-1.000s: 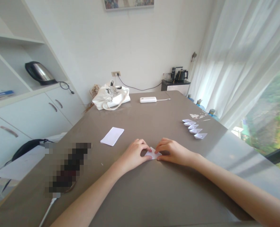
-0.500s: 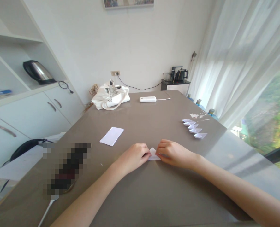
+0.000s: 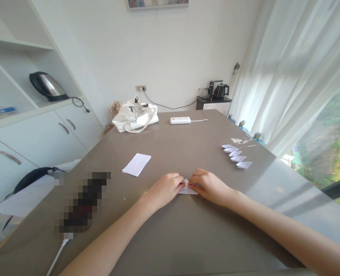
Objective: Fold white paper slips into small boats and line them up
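Note:
A small folded white paper piece (image 3: pixel 187 187) lies on the grey-brown table (image 3: pixel 170 230) between my hands. My left hand (image 3: pixel 165 188) is curled, its fingertips pinching the paper's left side. From the right, my right hand (image 3: pixel 208 184) presses its bent fingers on the paper's other edge. Both hands rest on the tabletop, and most of the paper is hidden under the fingers.
A white paper stack (image 3: pixel 136 164) lies left of my hands. Several folded paper boats (image 3: pixel 237 156) sit in a row at the right, with scraps behind them. A white bag (image 3: pixel 135 117) and a power bank (image 3: pixel 180 120) are at the far end. A blurred dark object (image 3: pixel 80 203) is near left.
Both hands have shifted slightly on the paper, closing in over it; less of the white paper shows than one second ago.

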### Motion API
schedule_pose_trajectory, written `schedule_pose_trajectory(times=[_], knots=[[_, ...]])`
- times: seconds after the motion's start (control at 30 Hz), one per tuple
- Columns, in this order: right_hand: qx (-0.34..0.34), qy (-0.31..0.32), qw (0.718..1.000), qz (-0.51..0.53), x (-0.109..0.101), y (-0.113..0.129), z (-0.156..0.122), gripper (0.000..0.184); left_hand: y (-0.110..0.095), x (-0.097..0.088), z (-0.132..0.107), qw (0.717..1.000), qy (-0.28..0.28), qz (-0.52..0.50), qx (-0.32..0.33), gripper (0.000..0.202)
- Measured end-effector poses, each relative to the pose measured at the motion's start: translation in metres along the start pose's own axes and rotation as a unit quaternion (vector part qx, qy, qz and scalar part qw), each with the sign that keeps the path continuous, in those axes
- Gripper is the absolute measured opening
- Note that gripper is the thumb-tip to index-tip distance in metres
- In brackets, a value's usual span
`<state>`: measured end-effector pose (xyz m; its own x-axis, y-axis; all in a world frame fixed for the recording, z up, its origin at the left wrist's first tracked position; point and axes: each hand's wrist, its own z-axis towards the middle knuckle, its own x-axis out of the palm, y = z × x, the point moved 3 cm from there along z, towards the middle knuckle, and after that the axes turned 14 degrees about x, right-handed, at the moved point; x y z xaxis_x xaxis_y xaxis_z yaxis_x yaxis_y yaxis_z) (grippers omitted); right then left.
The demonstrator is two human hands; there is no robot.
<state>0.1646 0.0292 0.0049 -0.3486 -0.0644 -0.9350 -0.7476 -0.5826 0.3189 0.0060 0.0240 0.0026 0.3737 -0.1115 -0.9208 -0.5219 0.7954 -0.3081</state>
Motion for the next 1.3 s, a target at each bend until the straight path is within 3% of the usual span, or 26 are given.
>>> schedule_pose_trajectory(times=[0.37,0.6,0.73,1.03,1.2,1.3], knots=[[0.096,0.000,0.984,0.149,0.008,-0.010,0.005,0.006,0.010,0.004,0.002,0.994,-0.047,-0.079,-0.060,0.008],[0.130,-0.024,0.984,0.124,0.010,-0.014,0.003,0.010,0.016,-0.001,-0.002,0.989,-0.050,-0.083,-0.116,0.004],[0.129,-0.020,0.985,0.114,0.009,-0.016,0.003,0.011,0.013,0.001,-0.004,0.988,-0.071,-0.095,-0.098,0.007],[0.122,-0.023,0.986,0.109,0.008,-0.016,0.003,0.011,0.011,0.009,-0.001,0.979,-0.101,-0.123,-0.124,0.014],[0.081,-0.024,0.991,0.107,0.007,-0.012,0.002,0.012,0.009,0.007,-0.001,0.976,-0.110,-0.156,-0.109,0.013],[0.061,-0.052,0.992,0.094,0.003,-0.009,0.001,0.015,0.006,0.003,0.000,0.970,-0.143,-0.176,-0.083,0.012]])
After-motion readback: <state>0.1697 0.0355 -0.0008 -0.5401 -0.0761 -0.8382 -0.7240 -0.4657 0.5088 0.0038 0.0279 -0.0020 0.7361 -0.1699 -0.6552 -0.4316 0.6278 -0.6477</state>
